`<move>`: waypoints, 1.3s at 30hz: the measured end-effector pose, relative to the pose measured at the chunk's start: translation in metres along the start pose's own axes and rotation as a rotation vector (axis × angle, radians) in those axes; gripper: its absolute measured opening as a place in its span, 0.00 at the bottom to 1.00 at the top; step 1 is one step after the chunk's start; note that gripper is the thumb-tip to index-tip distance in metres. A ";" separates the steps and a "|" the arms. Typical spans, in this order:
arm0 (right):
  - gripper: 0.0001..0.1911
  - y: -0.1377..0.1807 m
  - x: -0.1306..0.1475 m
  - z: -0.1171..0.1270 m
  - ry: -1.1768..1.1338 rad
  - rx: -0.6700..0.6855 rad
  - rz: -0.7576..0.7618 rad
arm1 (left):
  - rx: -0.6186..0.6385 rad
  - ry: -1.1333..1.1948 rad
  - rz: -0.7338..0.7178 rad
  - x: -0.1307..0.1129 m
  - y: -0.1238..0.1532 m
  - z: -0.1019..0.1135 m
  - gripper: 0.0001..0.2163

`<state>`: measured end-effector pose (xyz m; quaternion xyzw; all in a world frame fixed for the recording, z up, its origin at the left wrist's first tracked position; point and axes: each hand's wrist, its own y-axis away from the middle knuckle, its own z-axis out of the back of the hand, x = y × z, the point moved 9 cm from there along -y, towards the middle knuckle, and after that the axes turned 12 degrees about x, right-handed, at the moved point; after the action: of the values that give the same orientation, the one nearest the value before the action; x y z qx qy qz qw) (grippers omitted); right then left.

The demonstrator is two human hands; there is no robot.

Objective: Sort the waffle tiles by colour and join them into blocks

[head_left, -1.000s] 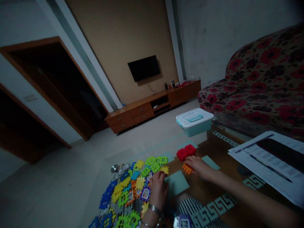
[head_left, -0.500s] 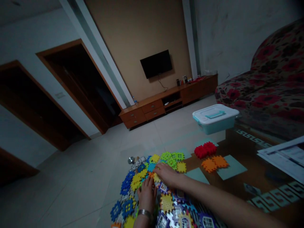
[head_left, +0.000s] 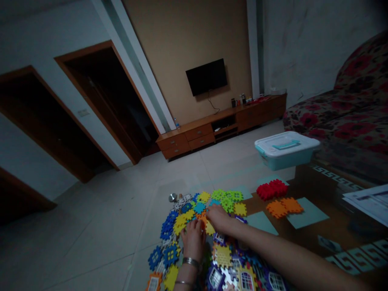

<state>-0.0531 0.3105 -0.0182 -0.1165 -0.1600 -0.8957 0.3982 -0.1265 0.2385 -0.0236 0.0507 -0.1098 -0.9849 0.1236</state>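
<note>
— Where are our hands?
— Both sit on the pile of puzzle tiles in the lower middle of the frame. The pile lies on the desk.
— What is our left hand doing?
— It lies flat on top of the yellow and blue tiles. Its fingers are stretched out, side by side, and they grip nothing. We wear bracelets on that wrist.
— And our right hand?
— It comes in from the lower right, just beside the left hand. Its fingers bend down onto the tiles near an orange one. It is too dark for us to tell if they pinch a tile or just press on it.
— What else is on the desk?
— A small red stack and two orange tiles lie right of the pile, well apart from our hands. Pale green paper squares lie beside them. Above them stands a teal box with a white lid. White papers poke in at the right edge.
— And far away?
— A black TV hangs on the brown wall in the upper middle, over a long wooden cabinet. A flowered sofa fills the right side.
</note>
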 end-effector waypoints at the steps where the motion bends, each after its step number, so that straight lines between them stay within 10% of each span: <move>1: 0.16 -0.003 -0.002 0.000 0.001 0.012 -0.011 | -0.001 0.013 -0.005 -0.003 -0.002 -0.002 0.18; 16: 0.20 -0.034 -0.004 0.000 -0.112 -0.098 -0.083 | 0.095 0.049 -0.118 0.001 0.009 -0.011 0.21; 23: 0.29 -0.052 0.024 0.001 0.009 0.021 0.217 | 0.122 0.041 -0.076 -0.004 0.001 -0.004 0.27; 39: 0.14 -0.048 0.001 0.022 0.186 0.111 0.103 | 0.116 0.033 -0.038 -0.002 0.015 0.004 0.19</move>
<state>-0.0883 0.3485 -0.0070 -0.0187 -0.1656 -0.8708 0.4626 -0.1213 0.2256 -0.0164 0.0761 -0.1635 -0.9781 0.1036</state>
